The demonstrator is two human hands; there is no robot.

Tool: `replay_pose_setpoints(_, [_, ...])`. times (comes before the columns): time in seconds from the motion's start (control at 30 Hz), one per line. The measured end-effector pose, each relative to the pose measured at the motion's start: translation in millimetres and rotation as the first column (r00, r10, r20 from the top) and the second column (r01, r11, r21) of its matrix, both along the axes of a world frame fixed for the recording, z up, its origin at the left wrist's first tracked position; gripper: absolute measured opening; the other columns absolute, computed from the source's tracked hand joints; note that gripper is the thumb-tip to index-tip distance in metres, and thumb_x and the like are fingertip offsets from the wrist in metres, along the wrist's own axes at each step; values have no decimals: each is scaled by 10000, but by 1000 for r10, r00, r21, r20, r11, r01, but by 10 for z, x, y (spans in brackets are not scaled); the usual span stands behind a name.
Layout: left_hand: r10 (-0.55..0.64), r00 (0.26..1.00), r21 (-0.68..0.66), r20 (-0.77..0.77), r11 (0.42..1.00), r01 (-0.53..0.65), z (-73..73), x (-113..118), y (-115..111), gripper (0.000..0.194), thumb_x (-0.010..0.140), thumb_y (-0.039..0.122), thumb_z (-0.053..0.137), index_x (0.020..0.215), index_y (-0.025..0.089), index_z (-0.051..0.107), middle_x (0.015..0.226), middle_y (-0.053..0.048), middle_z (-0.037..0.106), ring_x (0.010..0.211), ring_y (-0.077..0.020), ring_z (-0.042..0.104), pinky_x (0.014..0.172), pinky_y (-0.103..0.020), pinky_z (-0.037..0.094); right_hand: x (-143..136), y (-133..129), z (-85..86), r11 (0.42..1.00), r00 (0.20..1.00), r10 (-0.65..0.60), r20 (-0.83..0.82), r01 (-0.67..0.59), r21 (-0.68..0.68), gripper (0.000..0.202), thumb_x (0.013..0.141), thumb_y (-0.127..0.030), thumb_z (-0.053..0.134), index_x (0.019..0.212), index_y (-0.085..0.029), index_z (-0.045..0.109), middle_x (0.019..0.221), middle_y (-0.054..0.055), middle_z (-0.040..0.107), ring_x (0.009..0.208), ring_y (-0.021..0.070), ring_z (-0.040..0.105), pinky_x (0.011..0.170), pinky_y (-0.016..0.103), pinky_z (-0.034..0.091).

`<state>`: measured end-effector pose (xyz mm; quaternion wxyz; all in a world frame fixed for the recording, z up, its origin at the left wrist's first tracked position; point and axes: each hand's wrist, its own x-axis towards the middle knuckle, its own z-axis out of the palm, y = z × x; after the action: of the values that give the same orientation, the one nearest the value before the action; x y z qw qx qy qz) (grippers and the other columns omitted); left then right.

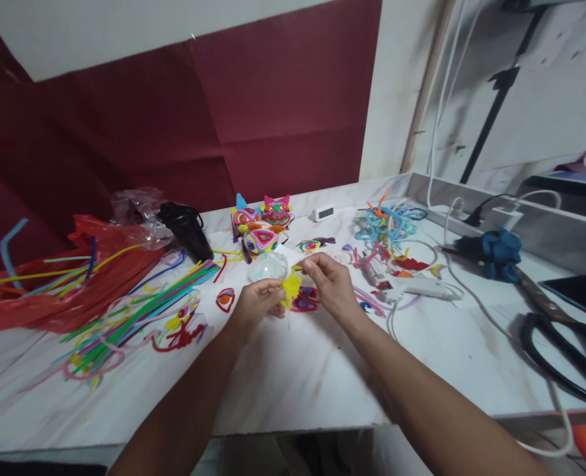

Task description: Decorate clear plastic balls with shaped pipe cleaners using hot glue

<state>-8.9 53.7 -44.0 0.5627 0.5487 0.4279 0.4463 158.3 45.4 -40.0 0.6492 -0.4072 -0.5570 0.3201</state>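
The yellow piece (291,289) is in the air over the middle of the table (317,380), between the two hands. The left hand (260,299) pinches it between thumb and fingers; the right hand (331,277) has its fingertips drawn narrow at its upper side, though whether they grip a strand of it I cannot tell.

As for how far along the work is, three figures (259,239) stand near the table's far edge and look finished, eyes and ears in place. The yellow piece appears only partly shaped, and it is joined to nothing else that shows. A red eye (225,299), a green eye (310,246) and a purple piece (305,301) lie loose around the hands, seemingly formed but unattached. A clear dome (267,266) sits just beyond the left hand, bare of trim as far as I can see.

Plenty of stems (144,314) lie uncut toward the left edge, more spill from the red bag (74,291), and the scissors (550,311) rest by the right edge, out of both hands
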Motion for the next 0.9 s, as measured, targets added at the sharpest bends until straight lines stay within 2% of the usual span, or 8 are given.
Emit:
replay_pose_setpoints(0.13, [65,993,-61,98,996,-59,4,-20,24,305,587,343,810,724,113,663,572,-4,621,487,-100,583,498,-215,510,0,-19,10,999,999,-17,37,15,42,276,843,-454,530,763,-201,607,719,10,628,712,157,554,687,287,440])
replay_pose_setpoints(0.3, [237,918,-150,319,969,-198,43,-42,70,239,612,230,796,729,109,626,610,-4,622,489,-83,578,495,-191,499,2,-59,2,999,976,8,220,-16,36,251,889,-404,473,789,-202,582,716,8,607,721,159,557,661,271,426])
replay_pose_setpoints(0.43, [333,845,-117,418,942,-313,90,-123,140,198,675,195,746,767,129,584,662,14,616,523,-60,579,533,-167,503,32,-65,-2,996,867,42,496,-75,45,219,904,-297,428,775,-194,572,701,10,577,669,148,507,655,273,385])
replay_pose_setpoints(0.53, [373,797,-91,475,921,-378,120,-186,178,203,690,209,736,784,142,569,668,27,607,543,-58,591,555,-163,508,29,-62,-22,985,784,106,612,-165,41,207,863,-221,457,693,-190,571,687,23,574,685,160,494,699,296,369])
replay_pose_setpoints(0.67, [355,829,-22,431,923,-384,143,-172,155,253,667,274,756,779,136,576,622,24,613,537,-89,615,551,-195,524,-10,-59,-60,978,795,181,579,-209,-18,218,833,-224,485,644,-184,587,647,21,585,662,158,501,695,300,379])
replay_pose_setpoints(0.83, [342,894,107,289,917,-385,127,-54,76,303,638,338,764,785,127,605,638,10,636,495,-111,617,464,-195,477,-93,-54,-68,971,884,235,403,-202,-124,334,908,-367,387,850,-171,651,794,37,670,728,155,592,683,280,448])
replay_pose_setpoints(0.9, [312,924,151,224,925,-349,90,-19,58,309,654,377,746,790,132,616,671,-4,651,512,-121,623,447,-198,460,-136,-53,-74,970,920,233,316,-196,-146,303,856,-433,501,892,-179,664,860,42,683,804,169,609,728,287,460])
